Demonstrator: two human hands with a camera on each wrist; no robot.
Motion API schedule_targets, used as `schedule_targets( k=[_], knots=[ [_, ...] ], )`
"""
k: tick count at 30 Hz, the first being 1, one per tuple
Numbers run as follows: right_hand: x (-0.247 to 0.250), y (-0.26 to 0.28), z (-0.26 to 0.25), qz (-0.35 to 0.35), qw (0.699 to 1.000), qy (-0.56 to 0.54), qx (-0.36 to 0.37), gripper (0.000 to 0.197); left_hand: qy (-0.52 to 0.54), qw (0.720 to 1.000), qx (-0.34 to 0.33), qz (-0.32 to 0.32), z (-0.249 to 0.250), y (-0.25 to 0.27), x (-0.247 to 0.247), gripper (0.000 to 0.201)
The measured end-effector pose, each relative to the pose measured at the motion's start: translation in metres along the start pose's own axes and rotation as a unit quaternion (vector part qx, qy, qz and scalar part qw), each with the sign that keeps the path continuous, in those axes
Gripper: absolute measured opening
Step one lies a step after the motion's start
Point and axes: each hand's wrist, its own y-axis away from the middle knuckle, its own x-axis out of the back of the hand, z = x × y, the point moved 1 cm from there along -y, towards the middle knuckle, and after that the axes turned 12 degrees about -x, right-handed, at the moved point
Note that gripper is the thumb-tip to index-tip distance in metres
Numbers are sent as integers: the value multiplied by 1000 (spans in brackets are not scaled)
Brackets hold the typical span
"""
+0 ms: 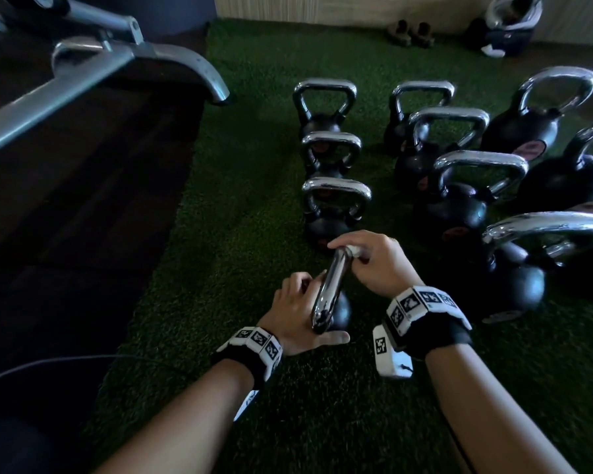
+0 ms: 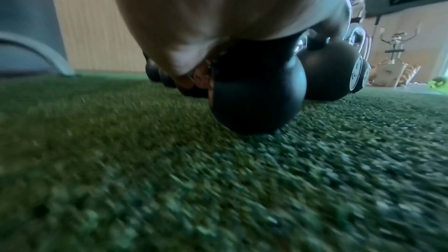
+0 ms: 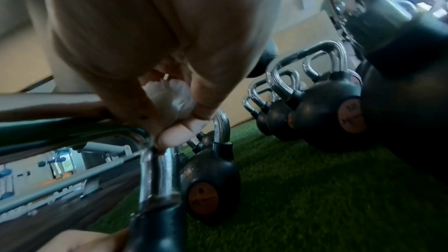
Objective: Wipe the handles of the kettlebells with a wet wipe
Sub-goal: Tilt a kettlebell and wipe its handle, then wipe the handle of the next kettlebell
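A small black kettlebell with a chrome handle stands on the green turf nearest me. My left hand cups its round body from the left, thumb lying out below it. My right hand grips a crumpled white wet wipe and presses it on the far top end of the handle. Only a sliver of the wipe shows in the head view.
Several more chrome-handled kettlebells stand in two rows ahead and to the right, one large close by my right wrist. A grey machine frame and dark flooring lie left. A cable runs along the turf edge.
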Motion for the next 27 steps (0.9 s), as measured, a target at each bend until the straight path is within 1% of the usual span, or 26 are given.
schedule_targets(
  k=[2, 4, 6, 8, 10, 11, 12, 14, 18, 21, 23, 25, 27],
  knots=[
    [8, -3, 1, -23, 999, 40, 18, 55, -6, 1000, -7, 0, -3, -1, 6, 119],
    [13, 0, 5, -15, 998, 54, 26, 53, 31, 999, -26, 13, -5, -2, 14, 109],
    [18, 7, 14, 22, 998, 54, 26, 46, 68, 996, -55, 30, -4, -3, 24, 90],
    [21, 19, 24, 66, 996, 56, 16, 41, 80, 992, -68, 66, -8, -1, 32, 65],
    [20, 35, 32, 107, 993, 53, 4, 40, 90, 988, -49, 112, -17, -1, 39, 40],
    [18, 44, 33, 123, 991, 49, 2, 40, 108, 985, -30, 131, -21, -2, 42, 32],
    [14, 52, 34, 137, 989, 47, 3, 39, 130, 982, -8, 137, -23, -3, 44, 28],
    [6, 61, 33, 164, 985, 48, 3, 39, 157, 978, 15, 135, -22, -6, 44, 28],
    [1, 57, 29, 181, 982, 57, -10, 41, 155, 973, 49, 163, -19, -4, 39, 25],
    [5, 53, 23, 161, 983, 81, -25, 42, 133, 975, 53, 171, -17, 0, 38, 27],
    [12, 48, 19, 120, 986, 103, -59, 44, 144, 977, 56, 150, -16, 0, 42, 27],
    [29, 41, 8, 53, 983, 135, -109, 47, 159, 981, 75, 88, -16, -4, 54, 20],
    [50, 31, -9, -18, 973, 186, -133, 51, 140, 987, 85, -9, -16, -10, 70, 14]
  ],
)
